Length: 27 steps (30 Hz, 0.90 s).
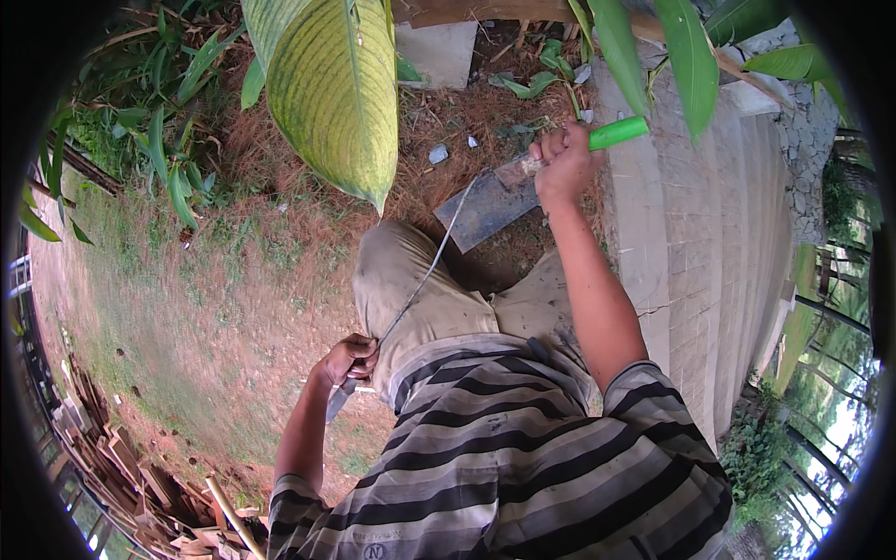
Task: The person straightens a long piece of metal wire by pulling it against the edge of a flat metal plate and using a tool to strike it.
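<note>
My right hand (pixel 566 166) is closed around a flat-bladed tool, its bright green handle (pixel 620 133) sticking out to the right of the fist. On the other side, a wide, dirty grey blade (pixel 492 211) slants down to the left above the ground between my knees. My left hand (pixel 351 358) pinches a thin grey cord (pixel 420 285) beside my left thigh. Taut, the cord runs up across my leg to the blade's upper edge; how it ends there is unclear. A greyish strip (pixel 340 401) hangs below my left hand.
A big yellow-green leaf (pixel 336 103) hangs in front of me. Small stones (pixel 438 153) and dry needles lie on the soil. A paved concrete path (pixel 686 271) runs along the right. Stacked wood scraps (pixel 121 467) lie at the lower left.
</note>
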{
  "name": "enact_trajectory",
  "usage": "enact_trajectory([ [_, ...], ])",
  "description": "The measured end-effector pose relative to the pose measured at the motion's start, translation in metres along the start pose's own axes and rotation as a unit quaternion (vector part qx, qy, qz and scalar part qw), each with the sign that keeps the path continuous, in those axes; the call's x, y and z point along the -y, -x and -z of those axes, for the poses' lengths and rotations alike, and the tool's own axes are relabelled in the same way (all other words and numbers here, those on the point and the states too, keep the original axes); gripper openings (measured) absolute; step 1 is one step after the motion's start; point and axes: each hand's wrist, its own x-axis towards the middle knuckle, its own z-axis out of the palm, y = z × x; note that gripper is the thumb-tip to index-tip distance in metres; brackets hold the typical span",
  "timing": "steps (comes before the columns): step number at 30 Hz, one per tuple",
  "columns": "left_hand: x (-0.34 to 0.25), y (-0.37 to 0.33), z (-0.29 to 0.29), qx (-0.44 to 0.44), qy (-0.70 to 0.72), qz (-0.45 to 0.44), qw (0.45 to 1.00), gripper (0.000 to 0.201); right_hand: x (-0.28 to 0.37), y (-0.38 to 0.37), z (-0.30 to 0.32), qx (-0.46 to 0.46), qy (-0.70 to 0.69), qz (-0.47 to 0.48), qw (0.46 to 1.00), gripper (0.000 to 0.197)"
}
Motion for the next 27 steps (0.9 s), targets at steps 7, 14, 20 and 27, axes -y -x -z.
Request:
enact_trajectory([
  [7,-0.003,-0.01,-0.004,0.017,-0.013,-0.001,1.0,0.043,-0.028,-0.027,0.01,-0.1,-0.027,-0.033,0.994,0.022],
  [14,-0.001,-0.007,-0.001,0.02,0.047,0.01,0.999,0.045,-0.027,-0.022,0.01,-0.047,-0.014,-0.04,0.998,0.027],
  [20,0.006,-0.008,-0.005,-0.035,-0.028,-0.021,0.999,0.043,-0.034,0.009,0.002,-0.003,0.071,-0.112,0.991,0.027],
  [27,0.021,-0.011,-0.009,-0.079,-0.075,-0.079,0.991,0.043,0.013,-0.026,-0.021,-0.007,0.087,0.003,0.996,0.027],
])
